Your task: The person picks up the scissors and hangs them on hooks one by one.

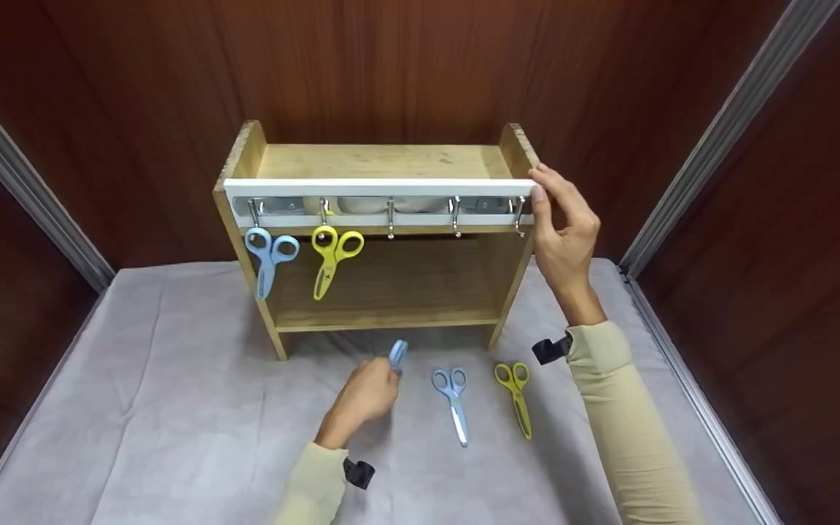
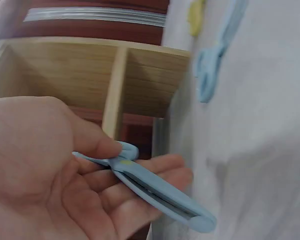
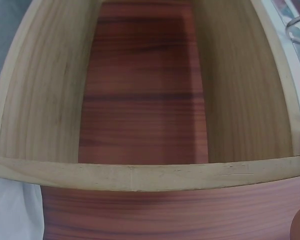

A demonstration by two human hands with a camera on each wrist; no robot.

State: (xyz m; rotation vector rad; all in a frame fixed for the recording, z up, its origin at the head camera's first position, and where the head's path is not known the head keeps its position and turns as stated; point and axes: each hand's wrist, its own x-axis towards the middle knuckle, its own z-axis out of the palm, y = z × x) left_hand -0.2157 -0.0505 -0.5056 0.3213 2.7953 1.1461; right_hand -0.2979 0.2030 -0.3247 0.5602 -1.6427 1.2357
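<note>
In the head view my left hand (image 1: 370, 390) pinches a pair of light blue scissors (image 1: 398, 353) above the cloth, in front of the shelf. The left wrist view shows the thumb over these blue scissors (image 2: 160, 192), their closed blades lying across the fingers. My right hand (image 1: 566, 226) touches the right end of a white hook rail (image 1: 380, 187) on the wooden shelf (image 1: 383, 162). From the leftmost hook hang blue scissors (image 1: 265, 266), and from the second hang yellow scissors (image 1: 328, 266). The other hooks (image 1: 455, 216) bear nothing.
On the grey cloth (image 1: 194, 408) lie another pair of blue scissors (image 1: 453, 408) and, to their right, yellow scissors (image 1: 516, 401). Brown wood panels (image 1: 391, 73) stand behind the shelf and on both sides, with metal strips (image 1: 726, 131) at the corners.
</note>
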